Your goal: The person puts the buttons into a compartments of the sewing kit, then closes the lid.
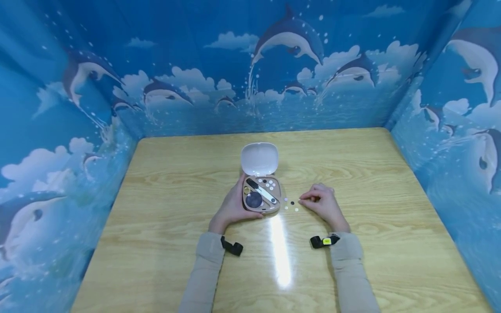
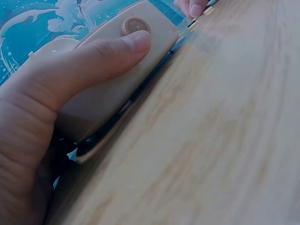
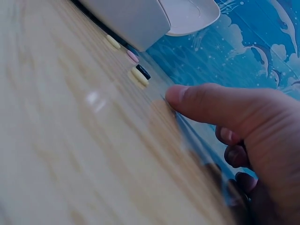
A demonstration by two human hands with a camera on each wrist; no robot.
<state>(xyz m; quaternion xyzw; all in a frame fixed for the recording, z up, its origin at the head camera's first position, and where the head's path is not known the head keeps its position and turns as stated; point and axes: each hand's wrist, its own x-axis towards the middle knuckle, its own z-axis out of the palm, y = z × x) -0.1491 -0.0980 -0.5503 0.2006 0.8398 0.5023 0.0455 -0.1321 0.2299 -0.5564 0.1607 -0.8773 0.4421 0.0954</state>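
My left hand [image 1: 233,203] grips the side of a small beige sewing kit box [image 1: 278,188], thumb along its front near a round clasp [image 2: 136,26]. The box's white lid [image 1: 259,159] stands raised. Inside lie a black-and-white tool [image 1: 261,190], a dark round piece [image 1: 254,200], a gold-coloured ring [image 1: 246,190] and several buttons [image 1: 271,184]. To the right, my right hand [image 1: 322,204] pinches a tiny whitish button at its fingertips, mostly hidden by them. Between hand and box lie a black button [image 1: 292,203], a pinkish button [image 3: 132,56] and pale buttons [image 3: 112,41].
The wood-grain table [image 1: 176,174] reaches back to a blue dolphin-print curtain [image 1: 188,100], which also hangs at both sides. A bright light reflection [image 1: 280,252] lies on the tabletop between the forearms. Dark straps with small cameras [image 1: 234,248] are on both wrists.
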